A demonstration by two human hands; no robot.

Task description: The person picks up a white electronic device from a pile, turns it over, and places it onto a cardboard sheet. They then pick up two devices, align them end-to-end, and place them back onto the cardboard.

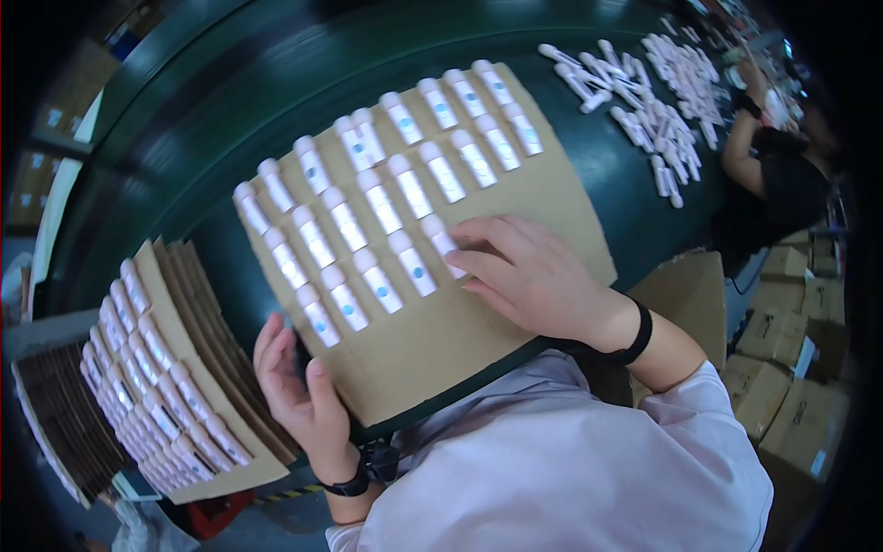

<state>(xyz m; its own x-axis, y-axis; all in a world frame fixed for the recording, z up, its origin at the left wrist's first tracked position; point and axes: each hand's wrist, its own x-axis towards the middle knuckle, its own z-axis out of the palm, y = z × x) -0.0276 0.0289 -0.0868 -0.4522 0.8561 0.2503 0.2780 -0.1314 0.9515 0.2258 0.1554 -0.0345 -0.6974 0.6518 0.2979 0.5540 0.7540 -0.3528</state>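
1. Left hand grips the near left corner of the cardboard sheet: thumb lies on top, fingers curl round the edge and under it, so closed on the sheet
2. Right hand rests palm-down on the sheet's near-right part, fingers spread flat, fingertips touching the last white-and-pink tube in the nearest row; open, not clasping anything
3. The sheet lies on the dark green belt, its near edge overhanging the belt rim toward the person's body. Tubes sit on it in three slanted rows w/ narrow gaps btwn them. Bare cardboard stays only along the near edge and the right side (that's where the right hand has room)
4. Left of the sheet, just beside the left hand, is a stack of filled sheets, also packed w/ tubes; its edges fan out toward the held sheet, so little free room there
5. Far right on the belt: a loose heap of tubes, well apart from the sheet, w/ a strip of bare belt btwn. Another person's arm reaches to that heap
6. Cardboard boxes stand on the floor at the right, beyond the belt edge
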